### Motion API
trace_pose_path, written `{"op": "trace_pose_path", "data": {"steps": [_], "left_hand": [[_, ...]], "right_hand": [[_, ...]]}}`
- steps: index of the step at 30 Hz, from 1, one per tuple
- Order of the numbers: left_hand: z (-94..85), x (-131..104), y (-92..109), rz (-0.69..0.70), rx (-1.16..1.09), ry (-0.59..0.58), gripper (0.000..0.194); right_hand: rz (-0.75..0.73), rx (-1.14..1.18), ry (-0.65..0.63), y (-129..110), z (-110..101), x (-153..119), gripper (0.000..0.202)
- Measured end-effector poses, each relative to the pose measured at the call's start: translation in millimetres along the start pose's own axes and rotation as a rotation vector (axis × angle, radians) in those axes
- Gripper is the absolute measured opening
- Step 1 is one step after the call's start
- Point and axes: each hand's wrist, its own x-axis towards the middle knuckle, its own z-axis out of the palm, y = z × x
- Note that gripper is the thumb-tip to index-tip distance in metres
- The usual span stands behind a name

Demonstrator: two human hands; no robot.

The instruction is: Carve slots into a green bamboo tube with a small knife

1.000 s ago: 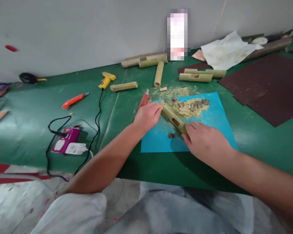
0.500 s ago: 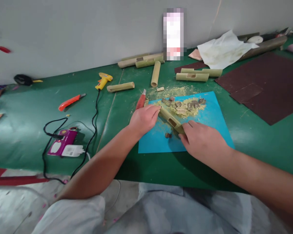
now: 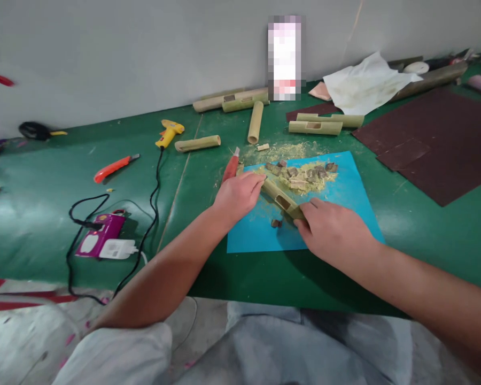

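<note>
A bamboo tube (image 3: 276, 193) with a rectangular slot in its side slants over a blue sheet (image 3: 244, 241). My left hand (image 3: 240, 197) is closed at its upper left end, and a small dark bit, too small to name, shows at the fingertips. Round the lower right end, my right hand (image 3: 332, 224) is wrapped with the thumb below. Beyond the tube lies a heap of shavings (image 3: 304, 182) with several dark chunks. One brown chunk (image 3: 276, 223) sits below the slot. A red utility knife (image 3: 230, 167) lies just behind my left hand, its blade out.
Several cut bamboo tubes (image 3: 315, 127) lie along the back of the green table (image 3: 200, 214). To the left are an orange cutter (image 3: 113, 170), a yellow glue gun (image 3: 170, 132) and a purple power strip (image 3: 100, 235) with black cords. Dark brown sheets (image 3: 433, 144) cover the right.
My hands and the bamboo tube hold nearly the same pose. Objects at the far left sit slightly farther left in view, from a small turn of the camera.
</note>
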Motion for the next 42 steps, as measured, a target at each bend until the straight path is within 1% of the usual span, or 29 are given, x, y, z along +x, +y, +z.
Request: {"op": "trace_pose_path", "data": {"steps": [5,10,12,17,20,22,26,27,31,35,39,42], "left_hand": [[-2.0,-4.8,-1.5,0.011,0.031,-0.001,0.027],[-2.5,-3.8,-1.5,-0.009,-0.012,0.001,0.026],[-1.5,-1.9,-1.1,-0.016,-0.026,0.016,0.025],[1.7,-0.5,5.3,-0.035,-0.060,0.032,0.024],[2.3,-3.0,9.2,0.015,-0.131,-0.009,0.024],[2.6,-4.2,8.3,0.041,-0.136,-0.026,0.025],[4.7,-5.7,8.1,0.028,-0.093,0.054,0.026],[5.4,-6.6,10.6,0.037,-0.099,0.051,0.027],[6.5,-10.9,24.1,0.103,-0.148,-0.030,0.027],[6.2,-11.2,25.7,0.064,-0.141,0.010,0.028],[7.3,-10.7,24.6,0.082,-0.148,-0.036,0.028],[7.6,-10.5,26.3,0.045,-0.146,0.009,0.028]], "right_hand": [[0.016,-0.008,0.001,-1.1,-0.6,0.8,0.025],[-0.060,-0.079,0.041,-2.5,0.7,0.2,0.022],[-0.082,-0.107,0.030,-3.3,0.4,-0.1,0.020],[-0.033,-0.114,-0.024,-5.3,-2.2,0.7,0.027],[-0.003,-0.114,-0.045,-5.6,-3.3,0.7,0.027],[-0.010,-0.112,-0.047,-5.4,-3.3,0.0,0.026],[-0.020,-0.118,-0.023,-3.6,-1.3,-1.1,0.026],[-0.021,-0.120,-0.021,-3.0,-0.7,-1.0,0.027],[-0.034,-0.108,-0.028,-1.2,0.1,0.7,0.027],[-0.035,-0.112,0.004,-1.2,-1.2,0.8,0.028],[-0.054,-0.145,0.011,-3.0,-2.6,-1.0,0.026],[-0.057,-0.162,0.020,-3.7,-3.3,-1.8,0.028]]}}
